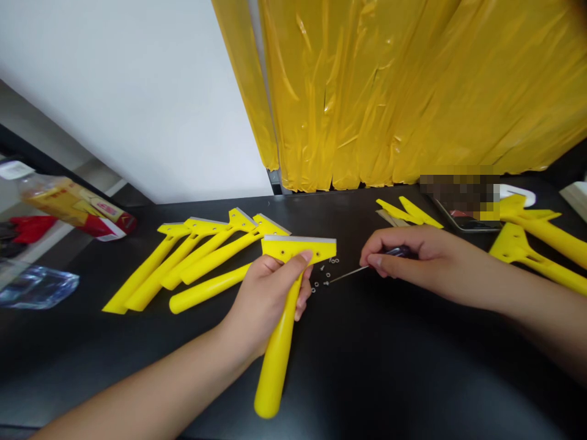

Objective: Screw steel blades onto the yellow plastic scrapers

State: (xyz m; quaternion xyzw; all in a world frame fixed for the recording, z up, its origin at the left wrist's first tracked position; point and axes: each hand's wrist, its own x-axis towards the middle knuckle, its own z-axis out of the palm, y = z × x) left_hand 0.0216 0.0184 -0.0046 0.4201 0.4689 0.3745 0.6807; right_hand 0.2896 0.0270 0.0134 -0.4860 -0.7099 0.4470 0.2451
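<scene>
My left hand (275, 284) is closed around the neck of a yellow scraper (278, 366), its thumb pressed on the head below the grey blade edge. The scraper's handle points down toward me. In my right hand (403, 260), the fingers are wrapped round the dark handle of a screwdriver (348, 274). Its thin shaft slants down to the left, and the tip meets a small screw (326, 283) on the black table (367, 366). Several more tiny screws and nuts (316, 285) lie scattered between the two hands.
Several yellow scrapers (192, 244) with blades lie in a row at left. Yellow scraper handles (541, 250) and loose yellow head pieces (410, 212) lie at right, near a phone (472, 223). A drink bottle (77, 205) stands tilted at far left. Yellow plastic sheeting (403, 91) hangs behind.
</scene>
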